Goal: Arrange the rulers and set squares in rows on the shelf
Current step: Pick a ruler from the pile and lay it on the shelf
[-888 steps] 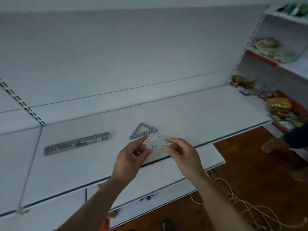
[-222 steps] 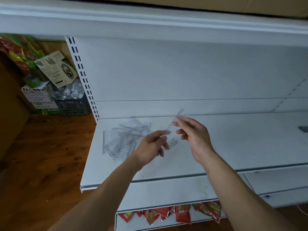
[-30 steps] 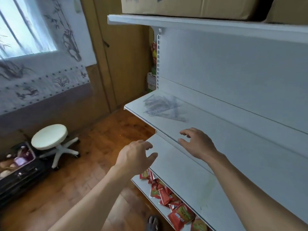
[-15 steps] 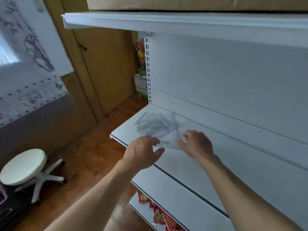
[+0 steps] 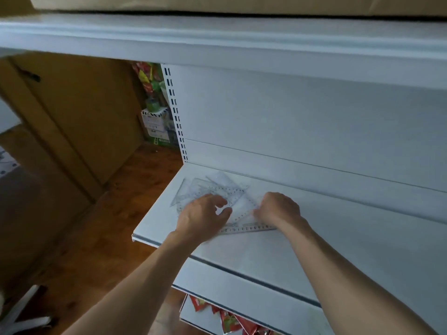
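A loose pile [image 5: 217,191] of clear plastic rulers and set squares lay at the left end of the white shelf [image 5: 338,250], near its back panel. The pieces overlapped at odd angles, not in rows. All were see-through with fine dark scale marks along their edges, so the shelf showed through them. One ruler [image 5: 249,228] lay nearest the front, almost parallel to the shelf edge, its left end hidden under the left hand [image 5: 203,215]. Another ruler [image 5: 227,189] lay across the top of the pile, tilted a little. At the far left a set square [image 5: 187,193] stuck out from under the rest.

Small printed numbers ran along both rulers, but the digits were too small and blurred to read with certainty. No brand name showed. Boxes [image 5: 156,124] behind the shelf post carried labels that could not be read.

The left hand hovered low over the middle of the pile, its fingers [image 5: 219,201] bent downward and the thumb spread toward the right. I cannot tell whether it gripped a piece or only touched it. The right hand [image 5: 278,207] sat at the right edge of the pile, its fingers [image 5: 260,210] curled down against a set square [image 5: 244,209] there; the tips were hidden, so I cannot tell its hold either.

Red packets [image 5: 229,320] lay on a lower shelf.
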Available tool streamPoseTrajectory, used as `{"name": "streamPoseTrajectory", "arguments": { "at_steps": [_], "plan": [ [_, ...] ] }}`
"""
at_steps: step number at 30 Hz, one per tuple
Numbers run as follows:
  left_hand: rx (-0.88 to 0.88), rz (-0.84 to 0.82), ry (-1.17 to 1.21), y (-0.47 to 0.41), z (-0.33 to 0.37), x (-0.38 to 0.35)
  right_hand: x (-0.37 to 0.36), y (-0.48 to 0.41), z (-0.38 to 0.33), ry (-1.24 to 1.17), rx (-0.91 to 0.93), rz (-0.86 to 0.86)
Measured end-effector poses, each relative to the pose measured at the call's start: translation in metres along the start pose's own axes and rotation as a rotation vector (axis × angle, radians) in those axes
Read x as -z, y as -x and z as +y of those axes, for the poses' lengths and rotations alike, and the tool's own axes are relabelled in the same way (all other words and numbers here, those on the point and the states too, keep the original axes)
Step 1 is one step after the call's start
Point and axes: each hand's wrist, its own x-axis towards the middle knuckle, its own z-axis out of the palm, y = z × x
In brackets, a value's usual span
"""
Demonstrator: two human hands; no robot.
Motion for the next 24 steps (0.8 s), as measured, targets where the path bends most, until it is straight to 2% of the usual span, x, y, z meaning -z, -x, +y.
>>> {"name": "streamPoseTrajectory", "arguments": {
  "at_steps": [6, 9, 12, 17, 21, 24],
  "plan": [
    [-0.077, -0.078, 0.045, -0.013, -0.004, 0.003, 0.008, 0.002, 0.000, 0.083, -0.120, 0.010],
    [-0.093, -0.125, 0.080, -0.018, -0.006, 0.003, 0.011, 0.003, 0.003, 0.010, -0.201, -0.035],
    [-0.077, -0.172, 0.151, -0.024, -0.010, 0.005, 0.012, 0.008, 0.017, -0.141, -0.266, -0.013],
    [-0.041, -0.219, 0.296, -0.034, -0.009, 0.008, 0.013, 0.026, 0.041, -0.494, -0.254, 0.228],
    [0.053, -0.234, 0.609, -0.040, -0.004, 0.009, 0.014, 0.047, 0.046, -0.901, -0.198, 0.275],
    [0.138, -0.251, 0.906, -0.048, -0.004, 0.014, 0.017, 0.062, 0.047, -1.010, -0.136, 0.283]
  ]
}}
